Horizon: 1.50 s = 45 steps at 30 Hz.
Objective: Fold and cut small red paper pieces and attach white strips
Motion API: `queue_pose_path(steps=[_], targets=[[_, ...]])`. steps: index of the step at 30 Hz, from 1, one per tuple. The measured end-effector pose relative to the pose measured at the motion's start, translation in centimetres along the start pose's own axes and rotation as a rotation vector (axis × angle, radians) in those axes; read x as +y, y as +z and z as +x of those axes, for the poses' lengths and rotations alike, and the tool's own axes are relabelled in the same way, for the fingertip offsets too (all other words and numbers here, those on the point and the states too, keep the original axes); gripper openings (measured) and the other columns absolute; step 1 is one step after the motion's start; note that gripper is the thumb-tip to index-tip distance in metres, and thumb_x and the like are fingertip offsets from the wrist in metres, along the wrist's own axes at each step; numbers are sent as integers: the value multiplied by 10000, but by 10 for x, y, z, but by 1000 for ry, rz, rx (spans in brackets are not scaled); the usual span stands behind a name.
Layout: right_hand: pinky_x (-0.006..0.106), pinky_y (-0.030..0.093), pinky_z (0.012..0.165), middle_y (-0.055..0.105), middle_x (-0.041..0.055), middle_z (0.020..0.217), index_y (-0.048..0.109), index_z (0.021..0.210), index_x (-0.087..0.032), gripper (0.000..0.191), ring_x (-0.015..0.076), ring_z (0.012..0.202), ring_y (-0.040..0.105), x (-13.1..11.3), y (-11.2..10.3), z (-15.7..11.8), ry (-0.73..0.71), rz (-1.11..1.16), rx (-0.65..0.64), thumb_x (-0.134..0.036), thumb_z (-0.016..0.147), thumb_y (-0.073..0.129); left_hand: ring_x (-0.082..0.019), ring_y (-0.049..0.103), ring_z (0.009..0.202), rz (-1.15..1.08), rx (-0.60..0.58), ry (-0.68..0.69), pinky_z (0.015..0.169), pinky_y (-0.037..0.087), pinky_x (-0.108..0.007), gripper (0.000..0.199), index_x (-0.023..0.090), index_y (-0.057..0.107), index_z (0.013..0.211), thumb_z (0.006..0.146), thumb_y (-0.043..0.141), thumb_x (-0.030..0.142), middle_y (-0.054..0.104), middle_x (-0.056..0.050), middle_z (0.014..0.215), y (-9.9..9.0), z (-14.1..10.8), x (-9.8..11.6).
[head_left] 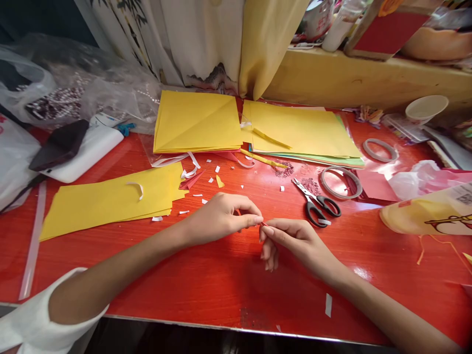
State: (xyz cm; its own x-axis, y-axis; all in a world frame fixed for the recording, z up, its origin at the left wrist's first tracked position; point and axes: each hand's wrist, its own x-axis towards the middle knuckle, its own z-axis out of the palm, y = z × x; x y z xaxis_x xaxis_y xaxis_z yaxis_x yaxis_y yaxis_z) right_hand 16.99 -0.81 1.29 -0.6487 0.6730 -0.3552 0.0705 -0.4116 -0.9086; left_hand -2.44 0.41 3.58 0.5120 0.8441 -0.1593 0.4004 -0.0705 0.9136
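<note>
Over the red table (165,280), my left hand (224,216) and my right hand (295,241) meet fingertip to fingertip. Both pinch a small, thin red strip (263,223), which looks like paper; most of it is hidden by the fingers. Black-handled scissors (320,204) lie just beyond my right hand, blades partly apart. Behind the left wrist rests a fanned stack of yellow paper (106,199). White paper scraps (217,169) and a yellow scrap (220,181) are scattered beyond the left hand.
Two larger yellow paper stacks (199,120) (302,130) lie at the back. Tape rolls (341,183) and red paper (376,184) are to the right, near a yellowish cup (431,209). Plastic bags (110,93), a dark phone-like object (59,145) and a white box (83,157) crowd the left.
</note>
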Motion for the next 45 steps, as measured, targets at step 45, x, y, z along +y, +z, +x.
queue_pose_path(steps=[45], targets=[[239,526,539,679,66,685,593,836,-92,287,130,549,660,-3,-6,3,298,0,-160,-367,864,517,-96,532,682,274,89,-76,639,360,-213,227,140,621,720,846,520,299,618,5,718,8,4,-6]])
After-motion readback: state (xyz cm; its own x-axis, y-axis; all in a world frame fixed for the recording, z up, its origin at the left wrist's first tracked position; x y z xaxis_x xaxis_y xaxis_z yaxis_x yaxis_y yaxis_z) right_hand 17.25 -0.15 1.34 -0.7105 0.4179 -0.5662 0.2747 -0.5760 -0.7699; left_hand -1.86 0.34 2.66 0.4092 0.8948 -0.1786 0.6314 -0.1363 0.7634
